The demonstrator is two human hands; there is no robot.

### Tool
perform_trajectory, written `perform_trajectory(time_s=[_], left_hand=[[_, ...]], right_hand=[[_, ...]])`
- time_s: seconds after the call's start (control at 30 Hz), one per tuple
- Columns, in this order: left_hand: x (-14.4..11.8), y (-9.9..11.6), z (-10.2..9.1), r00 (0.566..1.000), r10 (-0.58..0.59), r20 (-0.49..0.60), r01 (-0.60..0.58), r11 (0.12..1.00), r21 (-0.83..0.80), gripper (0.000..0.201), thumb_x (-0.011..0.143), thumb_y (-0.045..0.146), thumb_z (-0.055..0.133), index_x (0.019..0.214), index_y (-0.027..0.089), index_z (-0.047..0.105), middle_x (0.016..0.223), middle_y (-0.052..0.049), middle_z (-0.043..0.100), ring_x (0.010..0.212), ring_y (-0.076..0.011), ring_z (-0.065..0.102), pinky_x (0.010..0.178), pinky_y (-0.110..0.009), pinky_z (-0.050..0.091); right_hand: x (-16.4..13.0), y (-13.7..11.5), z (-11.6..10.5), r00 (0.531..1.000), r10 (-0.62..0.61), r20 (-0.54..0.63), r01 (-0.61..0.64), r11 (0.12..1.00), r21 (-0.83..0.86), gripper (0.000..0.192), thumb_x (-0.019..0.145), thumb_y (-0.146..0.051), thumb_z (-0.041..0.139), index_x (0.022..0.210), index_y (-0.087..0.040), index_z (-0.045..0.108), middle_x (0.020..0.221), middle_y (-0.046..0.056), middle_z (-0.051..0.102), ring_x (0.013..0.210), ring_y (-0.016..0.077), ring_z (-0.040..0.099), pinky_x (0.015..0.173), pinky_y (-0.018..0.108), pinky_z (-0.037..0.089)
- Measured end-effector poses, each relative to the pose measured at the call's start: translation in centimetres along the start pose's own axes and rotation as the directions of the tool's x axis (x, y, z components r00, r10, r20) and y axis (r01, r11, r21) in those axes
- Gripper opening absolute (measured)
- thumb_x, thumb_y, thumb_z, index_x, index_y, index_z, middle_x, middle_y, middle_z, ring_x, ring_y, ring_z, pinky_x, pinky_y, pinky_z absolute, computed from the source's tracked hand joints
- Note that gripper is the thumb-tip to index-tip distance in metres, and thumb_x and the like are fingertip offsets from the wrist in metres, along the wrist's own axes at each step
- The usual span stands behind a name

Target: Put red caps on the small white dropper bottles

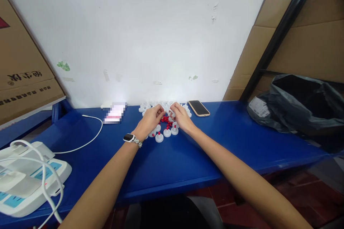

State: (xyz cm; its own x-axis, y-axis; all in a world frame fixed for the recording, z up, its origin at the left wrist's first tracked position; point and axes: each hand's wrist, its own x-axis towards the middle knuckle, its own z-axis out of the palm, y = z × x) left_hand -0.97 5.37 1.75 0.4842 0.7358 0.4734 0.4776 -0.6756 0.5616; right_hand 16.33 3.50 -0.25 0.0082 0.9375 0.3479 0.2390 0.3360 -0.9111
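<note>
Above the middle of the blue table, my left hand (152,118) is closed in a pinch; whatever sits between its fingertips is too small to make out. My right hand (182,117) grips a white cap (172,113), partly hidden by the fingers. Below and between both hands lies a pile of small red tips (168,123). Nearer to me stand several white round caps with red tips, among them a front cap (159,137). Behind the hands, more white caps (141,108) are crowded against the wall, partly covered by my fingers.
A phone (199,108) lies right of the caps. On the left are a blurred-out item (115,113), a white cable (92,144) and a power strip (34,200). A dark plastic bag (285,103) and cardboard (249,53) stand at the right.
</note>
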Motion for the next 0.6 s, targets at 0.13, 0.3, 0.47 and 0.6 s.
perform_trajectory(time_s=[0.13, 0.3, 0.47, 0.6], left_hand=[[0.3, 0.2, -0.8, 0.999, 0.039, -0.013, -0.037, 0.995, 0.093, 0.017, 0.095, 0.032, 0.050, 0.091, 0.019, 0.061, 0.082, -0.003, 0.068, 0.075, -0.0177, 0.062, 0.070, -0.030, 0.044], [-1.4, 1.1, -3.4, 0.996, 0.004, 0.084, -0.017, 0.987, 0.161, 0.025, 0.094, 0.040, 0.051, 0.088, 0.019, 0.064, 0.071, -0.002, 0.065, 0.062, -0.0149, 0.057, 0.060, -0.027, 0.039], [-5.1, 1.9, -4.6, 0.958, -0.045, 0.282, -0.005, 0.985, 0.175, 0.018, 0.088, 0.035, 0.059, 0.080, 0.021, 0.066, 0.066, 0.001, 0.064, 0.059, -0.0135, 0.056, 0.057, -0.026, 0.037], [-7.0, 1.6, -3.8, 0.936, -0.111, 0.333, 0.019, 0.963, 0.268, 0.008, 0.081, 0.027, 0.064, 0.083, 0.021, 0.070, 0.072, -0.002, 0.066, 0.063, -0.0153, 0.058, 0.058, -0.026, 0.038]], right_hand=[[0.1, 0.1, 0.0, 1.000, -0.019, 0.005, 0.019, 0.999, -0.035, 0.030, 0.094, -0.048, 0.039, 0.079, -0.023, 0.046, 0.067, -0.003, 0.052, 0.056, 0.0119, 0.047, 0.054, 0.024, 0.038], [-0.5, -0.8, 0.1, 0.998, -0.051, 0.045, 0.055, 0.993, -0.105, 0.032, 0.096, -0.048, 0.038, 0.077, -0.022, 0.045, 0.068, -0.003, 0.053, 0.060, 0.0126, 0.049, 0.057, 0.025, 0.039], [-1.2, -1.5, 0.5, 0.992, -0.115, 0.058, 0.124, 0.975, -0.185, 0.036, 0.097, -0.049, 0.037, 0.073, -0.023, 0.041, 0.065, -0.003, 0.048, 0.063, 0.0139, 0.049, 0.059, 0.025, 0.038], [-1.2, -1.7, 0.5, 0.991, -0.119, 0.055, 0.127, 0.973, -0.195, 0.038, 0.097, -0.051, 0.036, 0.073, -0.023, 0.040, 0.064, -0.003, 0.047, 0.064, 0.0147, 0.049, 0.061, 0.026, 0.039]])
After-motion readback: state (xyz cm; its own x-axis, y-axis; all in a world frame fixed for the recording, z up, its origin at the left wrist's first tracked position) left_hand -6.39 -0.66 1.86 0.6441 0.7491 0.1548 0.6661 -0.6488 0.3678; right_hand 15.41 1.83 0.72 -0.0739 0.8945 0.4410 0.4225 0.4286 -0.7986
